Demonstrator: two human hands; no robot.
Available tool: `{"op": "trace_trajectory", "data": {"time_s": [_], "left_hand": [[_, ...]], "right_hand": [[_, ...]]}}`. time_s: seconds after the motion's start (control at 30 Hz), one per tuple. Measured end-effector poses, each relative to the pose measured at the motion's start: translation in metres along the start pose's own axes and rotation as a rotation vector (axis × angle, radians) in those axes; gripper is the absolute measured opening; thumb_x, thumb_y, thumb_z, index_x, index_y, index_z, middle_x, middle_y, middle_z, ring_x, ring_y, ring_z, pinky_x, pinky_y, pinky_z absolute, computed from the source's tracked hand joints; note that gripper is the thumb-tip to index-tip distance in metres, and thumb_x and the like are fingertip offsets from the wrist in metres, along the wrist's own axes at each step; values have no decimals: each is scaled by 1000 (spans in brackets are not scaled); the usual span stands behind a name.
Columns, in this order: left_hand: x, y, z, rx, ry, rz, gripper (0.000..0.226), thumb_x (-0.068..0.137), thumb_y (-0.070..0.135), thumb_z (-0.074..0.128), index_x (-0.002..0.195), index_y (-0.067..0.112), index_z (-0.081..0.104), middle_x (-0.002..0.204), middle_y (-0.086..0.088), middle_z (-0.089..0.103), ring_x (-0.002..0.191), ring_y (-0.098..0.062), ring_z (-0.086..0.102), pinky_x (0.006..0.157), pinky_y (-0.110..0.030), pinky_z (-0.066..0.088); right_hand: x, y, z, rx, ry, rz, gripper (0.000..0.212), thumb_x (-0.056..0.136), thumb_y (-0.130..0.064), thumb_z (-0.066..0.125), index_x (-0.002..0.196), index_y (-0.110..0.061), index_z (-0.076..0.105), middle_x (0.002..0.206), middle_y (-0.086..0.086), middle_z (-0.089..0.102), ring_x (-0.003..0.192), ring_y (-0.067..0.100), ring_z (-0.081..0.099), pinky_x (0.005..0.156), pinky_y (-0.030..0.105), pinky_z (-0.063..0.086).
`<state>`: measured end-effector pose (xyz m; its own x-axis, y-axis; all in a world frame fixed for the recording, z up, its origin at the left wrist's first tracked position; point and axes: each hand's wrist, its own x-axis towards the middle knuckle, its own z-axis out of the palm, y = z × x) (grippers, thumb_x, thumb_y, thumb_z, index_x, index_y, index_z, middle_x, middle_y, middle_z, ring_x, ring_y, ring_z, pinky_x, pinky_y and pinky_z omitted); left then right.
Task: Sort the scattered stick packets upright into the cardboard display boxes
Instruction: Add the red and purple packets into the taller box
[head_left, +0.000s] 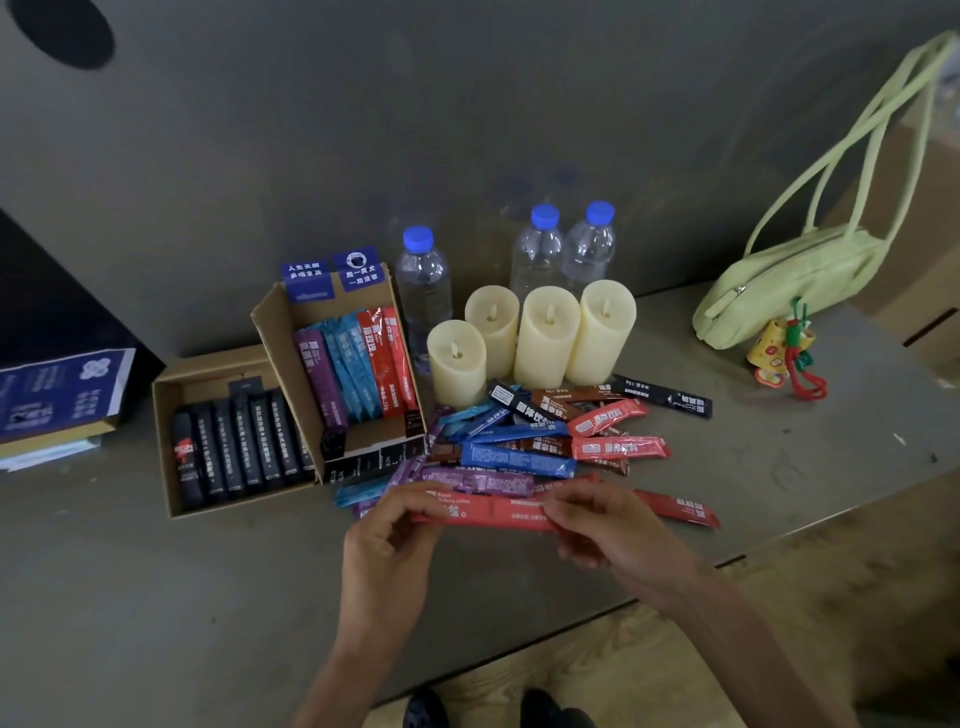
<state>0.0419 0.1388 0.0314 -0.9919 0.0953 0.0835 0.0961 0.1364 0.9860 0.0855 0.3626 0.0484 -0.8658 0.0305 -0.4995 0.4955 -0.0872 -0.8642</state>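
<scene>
Left hand (387, 540) and right hand (608, 535) pinch one red packet (493, 512) near the taller box (283, 332); next, I'd say, tip it upright beside the reds (387, 358) inside.

Open tabletop in front, clutter behind
Bare grey table (156, 597) lies before the low brown cardboard box (202, 387); four cream pillar candles (545, 332) and three clear blue-capped bottles (423, 291) crowd the taller cardboard box (285, 358) on its right.
</scene>
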Motion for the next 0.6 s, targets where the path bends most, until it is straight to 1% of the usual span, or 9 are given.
{"op": "trace_trajectory", "data": {"time_s": [0.07, 0.13, 0.23, 0.3, 0.37, 0.4, 0.47, 0.53, 0.6], "left_hand": [[0, 2, 1, -79, 29, -45, 44, 86, -17, 61, 99, 23, 72, 103, -2, 74, 96, -22, 71, 85, -35, 57], [0, 4, 2, -294, 66, -158, 43, 89, -14, 59, 118, 18, 63, 109, -7, 72, 96, -28, 72, 83, -34, 57], [0, 8, 3, -479, 82, -272, 36, 85, -2, 70, 119, 6, 60, 101, -19, 72, 93, -36, 71, 79, -34, 58], [0, 10, 5, -411, 62, -299, 30, 82, 10, 71, 110, 3, 65, 92, -19, 74, 86, -36, 70, 79, -36, 58], [1, 9, 7, -244, 26, -280, 10, 86, 11, 70, 96, 9, 72, 85, -12, 75, 79, -28, 69, 75, -35, 57], [2, 9, 6, -176, 23, -266, 5, 88, 9, 69, 90, 12, 74, 83, -9, 75, 76, -24, 68, 73, -36, 56], [7, 7, 2, -69, 19, -236, 9, 90, 8, 69, 85, 13, 74, 81, -4, 75, 74, -18, 69, 74, -39, 56], [12, 8, -8, 25, 16, -193, 9, 90, 9, 69, 86, 15, 74, 82, 1, 76, 77, -16, 72, 78, -41, 58], [17, 12, -19, 113, 11, -137, 10, 90, 10, 70, 85, 18, 74, 82, 6, 75, 78, -15, 72, 78, -41, 57]], "right_hand": [[1, 0, 0, 35, 22, -40, 10, 92, -16, 67, 89, -10, 74, 73, 9, 66, 63, 16, 59, 52, 22, 42], [1, 0, 1, 72, 66, -66, 10, 92, -12, 66, 91, -5, 73, 74, 13, 66, 62, 17, 61, 52, 23, 43], [2, 4, 7, 110, 101, -88, 9, 90, -8, 67, 93, -1, 71, 76, 13, 69, 65, 20, 66, 51, 25, 45], [2, 7, 14, 100, 107, -82, 9, 90, -6, 67, 95, 0, 71, 79, 17, 71, 68, 24, 69, 52, 26, 47], [3, 8, 25, 23, 80, -73, 7, 90, -3, 68, 95, 1, 71, 82, 19, 73, 71, 23, 72, 56, 26, 49], [5, 9, 32, -43, 55, -75, 5, 88, -2, 69, 93, -1, 72, 81, 16, 75, 72, 21, 72, 59, 24, 50], [7, 9, 43, -201, 24, -110, 6, 85, -5, 75, 88, -10, 75, 82, 3, 77, 76, 12, 72, 65, 17, 50], [12, 4, 56, -426, 10, -186, 7, 84, -16, 78, 88, -22, 75, 85, -11, 76, 78, 0, 69, 69, 12, 47], [17, -4, 71, -578, 40, -278, 5, 87, -25, 75, 89, -29, 74, 82, -17, 74, 80, -6, 65, 70, 10, 45]]}}
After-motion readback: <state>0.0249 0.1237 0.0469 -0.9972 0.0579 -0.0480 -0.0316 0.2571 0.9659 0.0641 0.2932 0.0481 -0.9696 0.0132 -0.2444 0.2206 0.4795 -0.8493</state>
